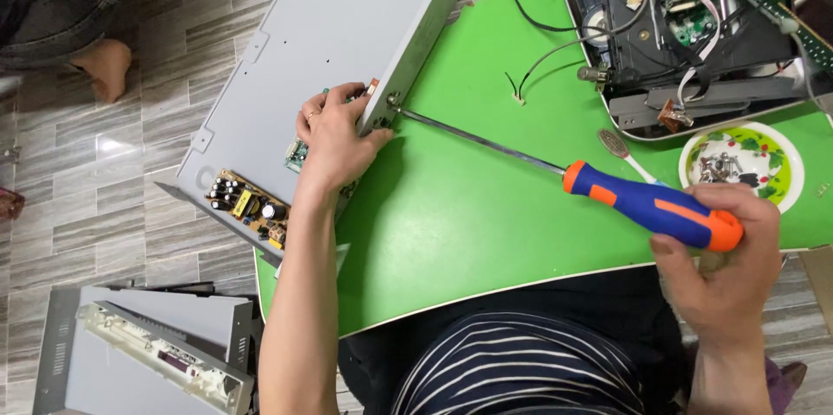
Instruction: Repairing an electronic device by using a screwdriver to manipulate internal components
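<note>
Left hand (334,141) at centre-left of frame, fingers wrapped round the corner of the grey metal chassis (338,50), clamping it so it doesn't slide or twist under tool load; chassis lies tilted, running from top centre down to the left, hanging off the edge of the green table (451,215); a yellow-brown circuit board (247,207) shows out of its lower end. Right hand (724,263) at right edge, closed on the blue-and-orange handle of a long screwdriver (651,207); shaft runs up-left across the table, tip seated at a screw on the chassis end face, just beside the left thumb; long reach puts the driving hand well apart from the bracing one. Upper right: a second opened unit (694,24), wiring and green board exposed; below it a small patterned dish (742,163) holding loose screws, near the right hand for easy drop-off; a metal spoon (620,150) just beside it. Lower left, on the tiled floor: another grey casing (143,350).
</note>
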